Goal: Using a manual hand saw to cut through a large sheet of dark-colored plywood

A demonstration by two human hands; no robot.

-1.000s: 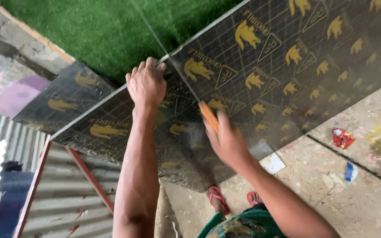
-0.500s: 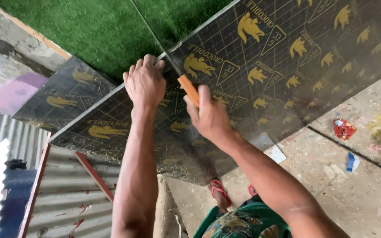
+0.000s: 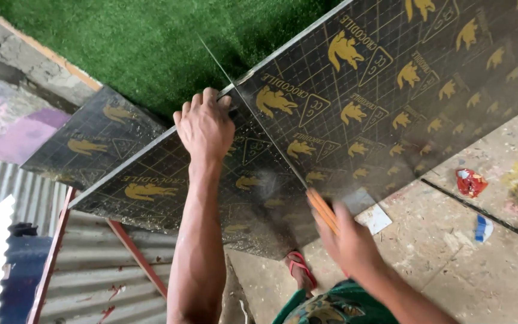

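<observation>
The handsaw (image 3: pixel 271 135) has a thin, pale blade and an orange handle. Its long axis runs diagonally from the handle at lower right up to the tip at upper left, over green turf (image 3: pixel 151 42), cutting through a dark panel (image 3: pixel 391 102) printed with yellow animal figures. The right hand (image 3: pixel 346 243) has its grip closed around the handle. The left hand (image 3: pixel 205 126) grips the panel's far edge, fingers curled over it.

Right hand (image 3: pixel 349 243) saws (blade thin) the dark board (image 3: pixel 391 102), left hand (image 3: pixel 204 127) steadying.
</observation>
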